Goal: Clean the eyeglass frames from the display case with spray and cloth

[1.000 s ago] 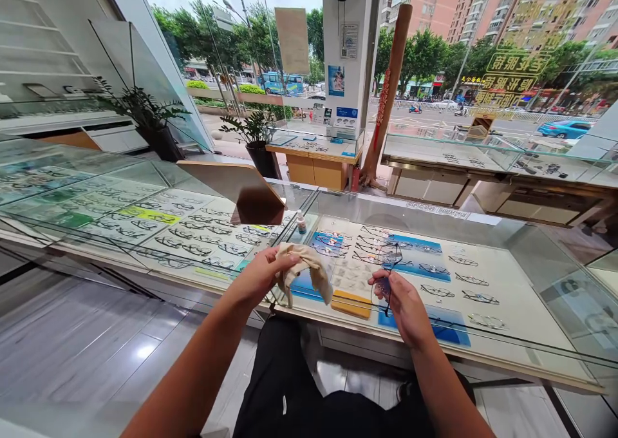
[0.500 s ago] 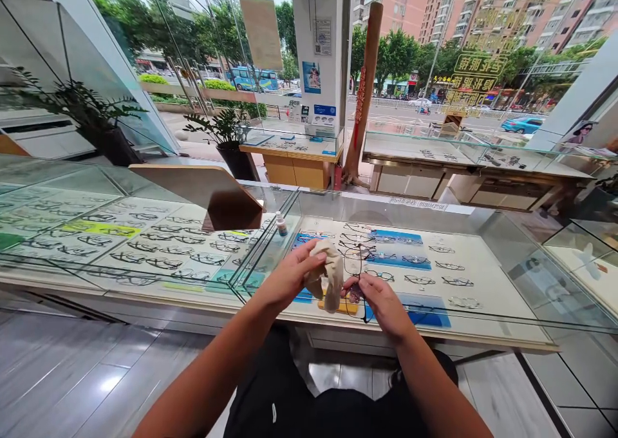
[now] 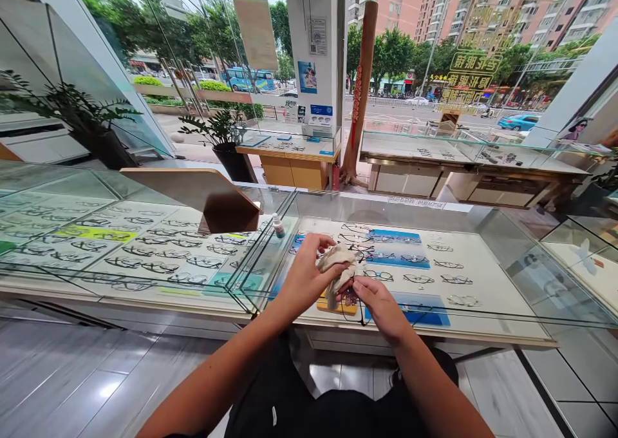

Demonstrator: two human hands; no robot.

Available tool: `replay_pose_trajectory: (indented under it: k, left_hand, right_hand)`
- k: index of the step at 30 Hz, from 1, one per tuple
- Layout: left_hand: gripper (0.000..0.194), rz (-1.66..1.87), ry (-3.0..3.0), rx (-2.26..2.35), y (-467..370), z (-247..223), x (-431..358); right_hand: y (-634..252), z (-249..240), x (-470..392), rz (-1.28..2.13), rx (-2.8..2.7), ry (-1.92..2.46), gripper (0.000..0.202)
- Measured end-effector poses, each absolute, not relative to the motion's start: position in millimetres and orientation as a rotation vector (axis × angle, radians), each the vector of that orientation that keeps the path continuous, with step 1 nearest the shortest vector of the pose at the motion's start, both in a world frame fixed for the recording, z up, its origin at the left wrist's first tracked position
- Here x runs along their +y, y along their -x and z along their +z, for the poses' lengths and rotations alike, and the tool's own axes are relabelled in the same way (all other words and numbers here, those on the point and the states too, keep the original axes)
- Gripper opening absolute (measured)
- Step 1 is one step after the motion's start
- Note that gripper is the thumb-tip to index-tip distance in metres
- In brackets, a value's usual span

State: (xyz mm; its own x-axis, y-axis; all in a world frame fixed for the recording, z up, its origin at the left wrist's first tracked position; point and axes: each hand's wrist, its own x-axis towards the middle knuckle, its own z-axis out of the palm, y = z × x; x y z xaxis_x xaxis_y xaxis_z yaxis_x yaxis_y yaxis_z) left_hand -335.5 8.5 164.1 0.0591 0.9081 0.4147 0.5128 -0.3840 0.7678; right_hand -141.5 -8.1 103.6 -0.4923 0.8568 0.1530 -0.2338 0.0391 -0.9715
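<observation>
Over the glass display case, my left hand [image 3: 313,270] is closed on a beige cloth [image 3: 342,257], its thumb pressing the fabric against a pair of eyeglasses. My right hand [image 3: 379,301] pinches the dark, thin-framed eyeglasses [image 3: 361,314] with thumb and fingers close to the cloth. Cloth and fingers hide the upper part of the frame; one curved lower part hangs visible below. Behind the hands, a small white bottle [image 3: 278,227] stands upright on the glass.
The glass display case [image 3: 483,335] holds rows of eyeglasses on white and blue panels. A tilted brown-backed mirror or board [image 3: 193,190] stands on the case to the left. Farther back are a potted plant [image 3: 226,135], a wooden post [image 3: 362,90] and another glass counter [image 3: 410,145].
My left hand has moved right with the cloth and brought it onto the eyeglasses, covering their upper part. My right hand keeps its pinch in nearly the same place.
</observation>
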Motion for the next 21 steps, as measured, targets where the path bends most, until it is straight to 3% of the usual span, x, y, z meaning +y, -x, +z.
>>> replay_pose_trajectory:
  k: [4, 8, 21]
  left_hand:
    - [0.044, 1.157, -1.929, 1.606, 337, 157, 6]
    - [0.046, 0.951, -1.788, 1.335, 339, 148, 9]
    - [0.056, 0.931, -1.164, 0.861, 326, 112, 13]
  right_hand:
    - [141, 106, -8, 1.597, -1.464, 0.675, 0.045]
    - [141, 107, -8, 1.564, -1.507, 0.693, 0.046]
    - [143, 102, -4, 1.509, -1.614, 0.676, 0.047]
